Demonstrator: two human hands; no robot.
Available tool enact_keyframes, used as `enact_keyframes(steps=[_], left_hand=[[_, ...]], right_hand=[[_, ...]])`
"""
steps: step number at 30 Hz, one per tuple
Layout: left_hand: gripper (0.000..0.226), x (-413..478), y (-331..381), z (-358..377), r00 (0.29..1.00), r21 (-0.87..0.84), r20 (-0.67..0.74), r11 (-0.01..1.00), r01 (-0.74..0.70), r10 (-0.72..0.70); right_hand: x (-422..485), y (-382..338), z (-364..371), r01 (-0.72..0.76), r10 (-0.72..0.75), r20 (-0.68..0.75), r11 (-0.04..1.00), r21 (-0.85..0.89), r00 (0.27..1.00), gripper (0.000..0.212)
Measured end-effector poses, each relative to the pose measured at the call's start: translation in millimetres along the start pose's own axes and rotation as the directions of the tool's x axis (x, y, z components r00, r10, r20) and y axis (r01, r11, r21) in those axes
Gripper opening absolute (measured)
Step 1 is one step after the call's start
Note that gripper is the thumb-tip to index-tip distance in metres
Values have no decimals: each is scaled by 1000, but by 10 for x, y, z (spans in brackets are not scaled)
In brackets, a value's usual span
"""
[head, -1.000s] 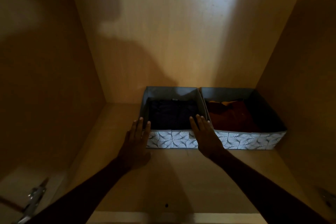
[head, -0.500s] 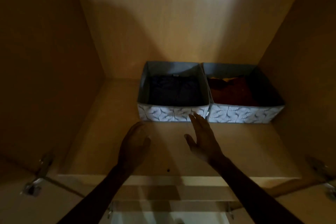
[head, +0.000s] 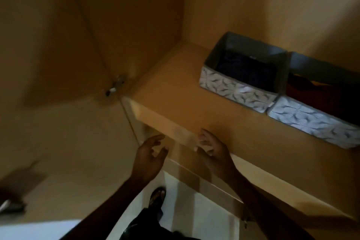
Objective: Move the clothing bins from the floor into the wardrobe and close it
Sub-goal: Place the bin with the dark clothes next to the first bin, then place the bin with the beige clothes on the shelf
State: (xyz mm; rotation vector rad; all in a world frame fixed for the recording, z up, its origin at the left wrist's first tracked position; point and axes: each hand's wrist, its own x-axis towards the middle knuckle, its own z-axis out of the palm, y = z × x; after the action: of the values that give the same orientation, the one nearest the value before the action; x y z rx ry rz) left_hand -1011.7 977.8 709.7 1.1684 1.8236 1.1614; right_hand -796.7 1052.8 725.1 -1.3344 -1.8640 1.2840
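Observation:
Two grey fabric bins with white leaf-patterned fronts stand side by side on the wardrobe shelf [head: 175, 103]. The left bin [head: 237, 91] holds dark folded clothes. The right bin [head: 311, 121] holds reddish clothes and runs off the right edge. My left hand [head: 150, 154] hovers open in front of the shelf's front edge, holding nothing. My right hand [head: 214, 148] is open too, fingers spread at the shelf's front lip, well short of the bins.
The open left wardrobe door [head: 48, 64] fills the left side, with a metal hinge [head: 115, 85] where it meets the wardrobe wall. Below the shelf I see white floor [head: 204, 214] and my sandalled foot [head: 157, 197].
Both hands have pulled back from the left bin to the shelf's front edge. The view has swung left and down, so the bins now sit at the upper right.

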Motion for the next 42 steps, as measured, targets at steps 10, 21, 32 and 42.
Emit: enact_keyframes(steps=[10, 21, 32, 42], left_hand=[[26, -2046, -593, -473, 849, -156, -384, 931, 329, -364], [24, -4269, -1048, -1054, 411, -396, -744, 843, 363, -527], [28, -6702, -1393, -1301, -30, -553, -815, 760, 343, -579], [28, -7901, -1575, -1162, -462, -720, -671, 658, 219, -580]], right_hand=[[-774, -20, 1004, 84, -34, 489, 993, -81, 872, 62], [-1928, -646, 2634, 368, -175, 842, 929, -30, 510, 59], [-3895, -1045, 4032, 578, -195, 977, 808, 112, 83, 54], [-5466, -1205, 5146, 646, -45, 930, 707, 289, -366, 50]])
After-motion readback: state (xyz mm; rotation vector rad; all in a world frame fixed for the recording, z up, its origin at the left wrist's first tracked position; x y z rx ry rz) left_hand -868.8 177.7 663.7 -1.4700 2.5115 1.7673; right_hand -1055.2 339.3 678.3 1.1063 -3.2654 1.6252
